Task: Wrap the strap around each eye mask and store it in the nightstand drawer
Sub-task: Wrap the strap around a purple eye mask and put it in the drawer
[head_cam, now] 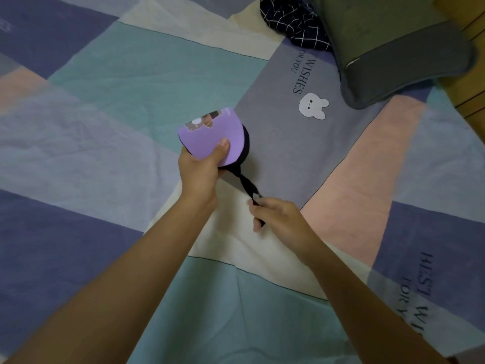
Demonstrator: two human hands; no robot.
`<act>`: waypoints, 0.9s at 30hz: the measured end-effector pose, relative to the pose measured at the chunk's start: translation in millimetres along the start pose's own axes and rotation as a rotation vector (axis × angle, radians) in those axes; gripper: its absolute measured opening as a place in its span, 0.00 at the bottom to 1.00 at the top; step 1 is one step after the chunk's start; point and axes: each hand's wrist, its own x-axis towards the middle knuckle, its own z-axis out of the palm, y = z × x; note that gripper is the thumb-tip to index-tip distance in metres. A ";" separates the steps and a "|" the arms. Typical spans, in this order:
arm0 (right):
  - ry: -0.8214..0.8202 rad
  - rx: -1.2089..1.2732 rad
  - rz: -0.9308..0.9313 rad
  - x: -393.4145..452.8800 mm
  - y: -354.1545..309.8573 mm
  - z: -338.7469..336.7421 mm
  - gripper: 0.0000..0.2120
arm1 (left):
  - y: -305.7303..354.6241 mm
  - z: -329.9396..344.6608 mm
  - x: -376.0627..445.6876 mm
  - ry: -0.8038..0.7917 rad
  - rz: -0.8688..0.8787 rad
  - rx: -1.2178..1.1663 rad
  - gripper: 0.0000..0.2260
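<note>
A purple eye mask (pixel 210 135) with a small cartoon print is folded in half and held above the bed. My left hand (pixel 203 166) grips its lower edge, thumb pressed on the purple face. Its black strap (pixel 248 186) runs twisted from the mask's right side down toward me. My right hand (pixel 278 216) pinches the strap's far end and holds it taut. The nightstand and its drawer are out of view.
A patchwork bedsheet (pixel 118 127) in teal, lilac, pink and cream covers the bed, with a rabbit print (pixel 312 106). A grey pillow (pixel 393 51) and a dark checked cloth (pixel 291 22) lie at the top right. Wooden floor (pixel 469 82) shows at the right edge.
</note>
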 end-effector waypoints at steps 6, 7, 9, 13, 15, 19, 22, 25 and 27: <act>-0.019 1.023 0.023 1.6 -6.1 -16.1 0.15 | -10.2 -15.0 5.6 0.073 -0.031 0.080 0.21; -0.023 1.146 0.008 4.8 -6.6 -19.1 0.14 | -13.0 -15.8 3.5 0.054 -0.043 0.099 0.21; 0.001 1.216 -0.022 11.4 -7.8 -22.1 0.16 | -17.8 -15.4 -1.3 -0.015 -0.061 0.114 0.22; 0.178 1.042 -0.036 19.1 -10.3 -17.8 0.17 | -20.4 -9.1 -7.3 -0.156 -0.104 0.056 0.22; 0.237 0.987 -0.049 18.9 -8.1 -15.5 0.17 | -19.4 -5.0 -9.7 -0.190 -0.138 0.019 0.19; 0.232 0.951 -0.086 13.2 -8.4 -7.9 0.18 | -18.2 2.2 -14.5 -0.257 -0.166 -0.020 0.17; 0.184 0.837 -0.176 9.6 -11.6 -4.4 0.17 | -18.9 1.8 -14.8 -0.316 -0.137 0.049 0.19; 0.173 0.724 -0.240 8.0 -13.5 -5.8 0.23 | -18.2 -1.5 -16.1 -0.449 -0.124 0.164 0.22; 0.192 0.641 -0.241 6.7 -14.8 -6.9 0.25 | -15.0 -3.6 -18.5 -0.521 -0.135 0.183 0.21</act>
